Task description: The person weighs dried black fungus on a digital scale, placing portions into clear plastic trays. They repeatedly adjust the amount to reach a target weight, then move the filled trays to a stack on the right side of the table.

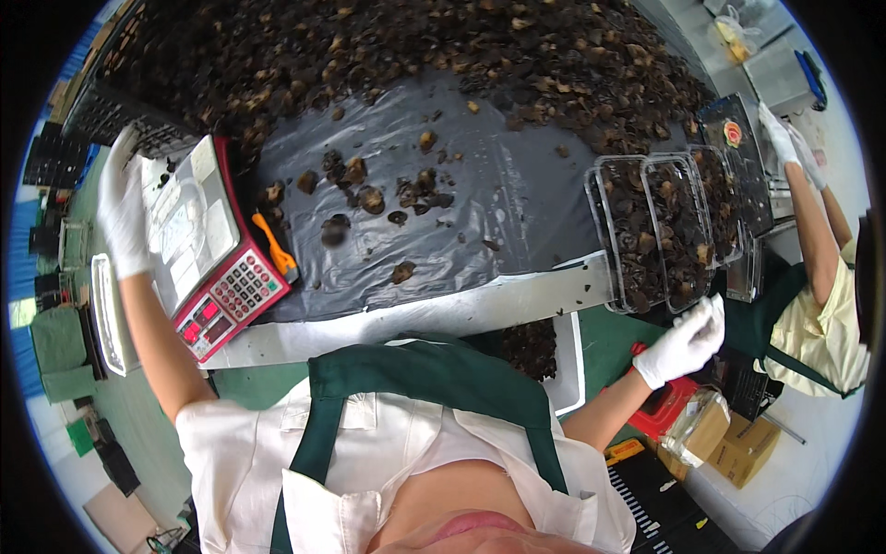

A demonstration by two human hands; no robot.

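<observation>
My left hand [123, 217], in a white glove, reaches along the left side of a red-and-white digital scale [242, 288]. Its fingers stretch toward the far edge of the pan, and their tips are hard to make out. A clear plastic tray [185, 214] seems to rest on the pan, with a few dark bits near it. My right hand [685, 343], gloved too, hovers just nearer than the clear trays [637, 231] of dark wood ear mushrooms. Its fingers are loosely bent, with nothing seen in them. An orange-handled tool [275, 247] lies beside the scale.
A large heap of dried mushrooms [388, 46] covers the table's far side; loose pieces [371, 199] lie on black plastic sheeting [443, 258]. A black crate [148, 125] stands far left. A white bin [572, 360] sits below the edge. At right, a co-worker's gloved hands [780, 138] reach forward.
</observation>
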